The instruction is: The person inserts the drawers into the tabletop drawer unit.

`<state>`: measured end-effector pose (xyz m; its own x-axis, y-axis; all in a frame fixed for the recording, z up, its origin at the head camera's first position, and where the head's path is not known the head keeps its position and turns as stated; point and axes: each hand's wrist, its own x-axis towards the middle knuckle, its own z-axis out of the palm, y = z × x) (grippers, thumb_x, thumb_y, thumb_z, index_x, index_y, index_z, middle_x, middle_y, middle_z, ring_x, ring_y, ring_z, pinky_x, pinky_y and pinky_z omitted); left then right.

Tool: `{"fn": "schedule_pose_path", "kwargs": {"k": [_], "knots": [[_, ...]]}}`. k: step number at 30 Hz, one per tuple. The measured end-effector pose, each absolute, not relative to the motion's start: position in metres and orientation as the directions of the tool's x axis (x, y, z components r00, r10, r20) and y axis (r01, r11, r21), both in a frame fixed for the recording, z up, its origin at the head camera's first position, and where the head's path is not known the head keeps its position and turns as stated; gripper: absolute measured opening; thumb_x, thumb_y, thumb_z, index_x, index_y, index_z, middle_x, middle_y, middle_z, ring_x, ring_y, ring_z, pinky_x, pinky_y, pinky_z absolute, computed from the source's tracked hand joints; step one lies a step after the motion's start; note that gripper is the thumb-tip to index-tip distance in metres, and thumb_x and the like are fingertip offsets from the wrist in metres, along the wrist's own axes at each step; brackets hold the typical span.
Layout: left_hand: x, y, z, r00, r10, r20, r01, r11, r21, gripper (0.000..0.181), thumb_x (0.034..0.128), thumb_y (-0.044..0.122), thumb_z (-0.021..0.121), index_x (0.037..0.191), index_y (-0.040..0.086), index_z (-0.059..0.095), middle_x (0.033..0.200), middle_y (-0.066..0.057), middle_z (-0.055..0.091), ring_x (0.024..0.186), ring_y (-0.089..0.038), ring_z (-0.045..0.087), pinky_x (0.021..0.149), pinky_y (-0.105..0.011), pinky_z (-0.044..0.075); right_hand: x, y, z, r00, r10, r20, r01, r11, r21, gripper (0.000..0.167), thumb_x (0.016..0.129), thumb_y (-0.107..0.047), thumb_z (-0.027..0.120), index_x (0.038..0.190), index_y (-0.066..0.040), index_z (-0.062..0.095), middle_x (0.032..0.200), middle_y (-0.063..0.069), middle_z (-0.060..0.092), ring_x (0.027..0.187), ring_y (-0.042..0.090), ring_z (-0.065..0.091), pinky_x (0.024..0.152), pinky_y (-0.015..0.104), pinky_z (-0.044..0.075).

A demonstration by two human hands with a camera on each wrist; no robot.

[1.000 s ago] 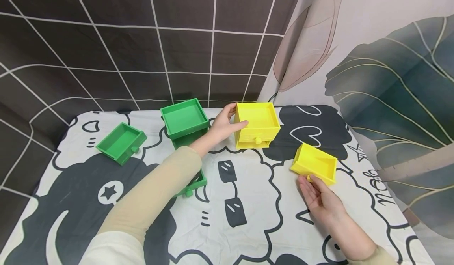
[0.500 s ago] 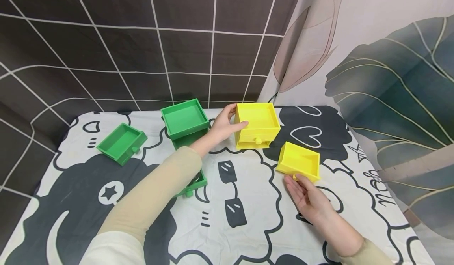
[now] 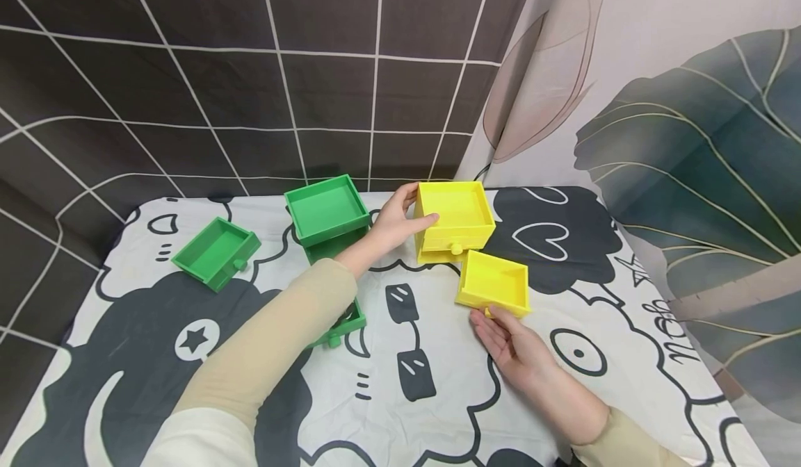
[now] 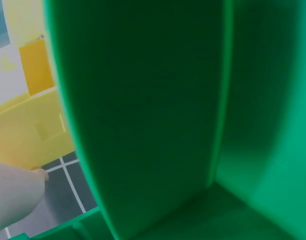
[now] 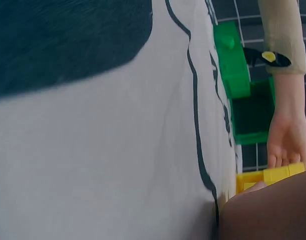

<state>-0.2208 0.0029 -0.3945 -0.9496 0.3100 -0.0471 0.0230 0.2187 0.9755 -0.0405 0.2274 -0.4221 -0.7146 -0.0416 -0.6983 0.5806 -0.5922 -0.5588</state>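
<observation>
1. Farthest left, well apart from the left hand point(image 3: 397, 220), a loose green drawer point(image 3: 216, 253) lies open side up, its knob turned toward the right.
2. Nearer that hand, just left of it, stands the green cabinet point(image 3: 326, 208); a second green drawer point(image 3: 348, 324) shows partly below the left forearm. I see no label on either.
3. The left hand grips the left wall of the yellow cabinet point(image 3: 457, 225), thumb over the upper edge, seemingly to steady it. The strap point(image 5: 281, 60) on its wrist bears a yellow badge, too blurred to read.
4. Between the hands, a yellow drawer point(image 3: 494, 283) sits open side up, a little askew, near the cabinet's lower right corner; whether they touch I cannot tell. The step looks like returning it to the slot under the cabinet's knobbed front. The next move probably calls for squaring it leftward, then pushing straight in.
5. The right hand point(image 3: 519, 352) pinches the drawer's knob.
6. Right of that hand, sideways lettering point(image 3: 676, 331) on the cloth point(image 3: 450, 342) appears to read "you"; I find no brand.
</observation>
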Motion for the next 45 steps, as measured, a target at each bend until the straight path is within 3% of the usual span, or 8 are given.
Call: {"fn": "schedule_pose_path", "kwargs": {"k": [9,17,36,45], "knots": [[-0.221,0.004,-0.394,-0.950,0.308,-0.060,0.015,0.236,0.972,0.081,0.0968,0.016,0.079,0.164,0.007,0.034,0.167,-0.013,0.042,0.160,-0.029,0.036,0.133,-0.041,0.036,-0.040,0.207,-0.428,-0.723,-0.042,-0.690,0.609,-0.509,-0.608,0.013,0.112,-0.018,0.054,0.117,-0.010,0.063,0.097,-0.002,0.082,0.095,0.006,0.080,0.097,0.021,0.063],[-0.219,0.003,-0.394,-0.950,0.306,-0.065,0.013,0.247,0.969,0.081,0.0970,0.017,0.079,0.164,0.008,0.034,0.167,-0.012,0.042,0.160,-0.028,0.036,0.132,-0.041,0.036,-0.044,0.194,-0.427,-0.715,-0.009,-0.699,0.619,-0.474,-0.626,0.023,0.111,-0.017,0.055,0.130,-0.005,0.058,0.097,0.000,0.082,0.095,0.007,0.079,0.095,0.023,0.064],[-0.219,0.003,-0.392,-0.951,0.300,-0.076,0.001,0.246,0.969,0.081,0.0969,0.017,0.079,0.164,0.009,0.034,0.168,-0.010,0.042,0.161,-0.027,0.035,0.132,-0.039,0.035,-0.059,0.184,-0.427,-0.721,-0.044,-0.691,0.634,-0.445,-0.633,0.023,0.110,-0.017,0.058,0.128,-0.003,0.060,0.094,0.001,0.082,0.091,0.008,0.080,0.091,0.022,0.065],[-0.219,0.003,-0.392,-0.951,0.301,-0.067,0.009,0.244,0.970,0.080,0.0970,0.018,0.079,0.164,0.009,0.034,0.167,-0.011,0.043,0.161,-0.027,0.035,0.133,-0.040,0.035,-0.069,0.188,-0.425,-0.724,-0.042,-0.689,0.636,-0.426,-0.643,0.016,0.110,-0.017,0.057,0.119,-0.004,0.062,0.088,0.001,0.082,0.085,0.008,0.080,0.086,0.021,0.066]]}}
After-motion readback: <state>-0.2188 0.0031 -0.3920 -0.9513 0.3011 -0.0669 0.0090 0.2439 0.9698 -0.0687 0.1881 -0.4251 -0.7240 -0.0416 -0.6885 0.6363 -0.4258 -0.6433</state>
